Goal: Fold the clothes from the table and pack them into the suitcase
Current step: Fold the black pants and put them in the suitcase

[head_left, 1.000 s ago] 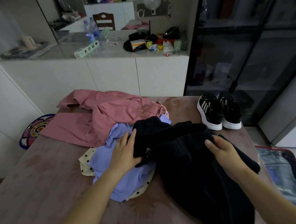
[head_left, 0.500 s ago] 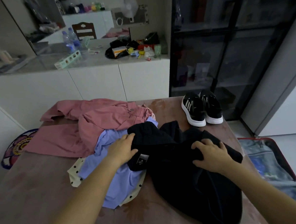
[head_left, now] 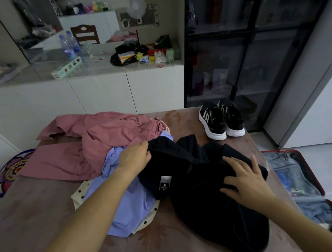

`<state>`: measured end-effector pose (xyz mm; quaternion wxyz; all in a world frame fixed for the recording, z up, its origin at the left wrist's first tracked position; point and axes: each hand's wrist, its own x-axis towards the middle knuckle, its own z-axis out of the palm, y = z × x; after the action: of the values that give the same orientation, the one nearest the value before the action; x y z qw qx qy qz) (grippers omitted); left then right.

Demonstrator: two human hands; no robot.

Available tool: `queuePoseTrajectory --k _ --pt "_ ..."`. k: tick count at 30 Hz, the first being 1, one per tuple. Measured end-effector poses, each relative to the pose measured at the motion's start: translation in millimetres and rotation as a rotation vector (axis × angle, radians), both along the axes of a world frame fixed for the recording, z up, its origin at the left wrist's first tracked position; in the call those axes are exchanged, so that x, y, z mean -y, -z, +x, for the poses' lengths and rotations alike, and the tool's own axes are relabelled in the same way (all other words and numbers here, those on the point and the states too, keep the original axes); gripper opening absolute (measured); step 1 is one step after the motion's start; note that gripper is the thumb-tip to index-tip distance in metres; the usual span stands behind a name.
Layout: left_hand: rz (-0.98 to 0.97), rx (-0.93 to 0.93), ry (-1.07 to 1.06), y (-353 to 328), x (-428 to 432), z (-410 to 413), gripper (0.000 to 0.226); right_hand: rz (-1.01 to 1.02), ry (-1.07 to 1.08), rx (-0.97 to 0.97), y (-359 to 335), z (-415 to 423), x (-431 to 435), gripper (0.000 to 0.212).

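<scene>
Left grip (head_left: 134, 157) seemingly pinches the black garment (head_left: 206, 211), fingertips hidden; right grip (head_left: 245, 181) rests flat on it, fingers spread; suitcase (head_left: 293, 168) cut off.

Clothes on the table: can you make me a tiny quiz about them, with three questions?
1. True or false: the left hand grips the black garment.
2. What stands on the table's far right corner? A) shoes B) a teapot C) a lamp
3. Which hand lies flat with spread fingers on the black garment?
Key: 1 true; 2 A; 3 the right hand.
</scene>
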<state>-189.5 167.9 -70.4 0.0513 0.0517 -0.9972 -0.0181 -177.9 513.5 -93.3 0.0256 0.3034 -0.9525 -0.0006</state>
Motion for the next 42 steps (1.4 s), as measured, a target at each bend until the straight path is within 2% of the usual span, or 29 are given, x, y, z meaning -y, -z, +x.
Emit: queuePoseTrajectory --k 3,5,8,12,15,18,20,21,24,27,29,32,33,37,40,42 --pt "0.228 -0.026 0.091 -19 2 0 0.012 -0.111 0.127 -0.006 -4 -7 -18 0.013" --pt "0.401 -0.02 0.191 -28 6 3 0.02 -0.146 0.214 -0.009 -9 -11 -26 0.016" --pt "0.477 -0.018 0.332 -40 11 7 0.03 -0.186 0.317 0.028 -17 -15 -36 0.018" --pt "0.414 0.067 0.429 -57 11 13 0.046 -0.282 0.344 0.014 -30 -21 -51 0.018" --pt "0.168 0.185 0.415 -66 10 18 0.037 -0.303 0.306 0.019 -42 -23 -59 0.024" --pt "0.078 0.243 0.393 -72 9 25 0.036 -0.269 0.311 -0.035 -58 -24 -61 0.024" --pt "-0.017 0.215 0.395 -75 9 26 0.05 -0.183 0.324 -0.061 -67 -24 -61 0.02" --pt "-0.069 0.184 0.404 -76 8 25 0.048 -0.138 0.329 -0.056 -70 -24 -60 0.018" --pt "-0.098 0.056 0.405 -85 1 20 0.024 0.032 0.346 0.009 -76 -19 -58 0.035" --pt "-0.044 -0.05 0.377 -98 -3 22 0.018 0.108 0.322 -0.041 -70 -10 -59 0.027" --pt "0.042 -0.111 0.322 -108 -8 30 0.014 -0.057 0.33 -0.054 -68 -6 -62 0.02" --pt "0.199 -0.188 0.266 -126 -20 44 0.011 -0.524 0.396 0.017 -83 0 -75 0.02" --pt "0.252 -0.202 0.259 -133 -26 50 0.012 -0.622 0.404 0.024 -90 2 -80 0.019" --pt "0.534 -0.25 0.328 -155 -59 84 0.028 -0.788 0.414 -0.002 -113 6 -114 0.033" --pt "0.625 -0.285 0.356 -165 -102 114 0.023 -0.846 0.44 -0.055 -126 17 -149 0.028" --pt "0.689 -0.268 0.338 -170 -134 132 0.029 -0.911 0.445 -0.088 -135 33 -178 0.026"
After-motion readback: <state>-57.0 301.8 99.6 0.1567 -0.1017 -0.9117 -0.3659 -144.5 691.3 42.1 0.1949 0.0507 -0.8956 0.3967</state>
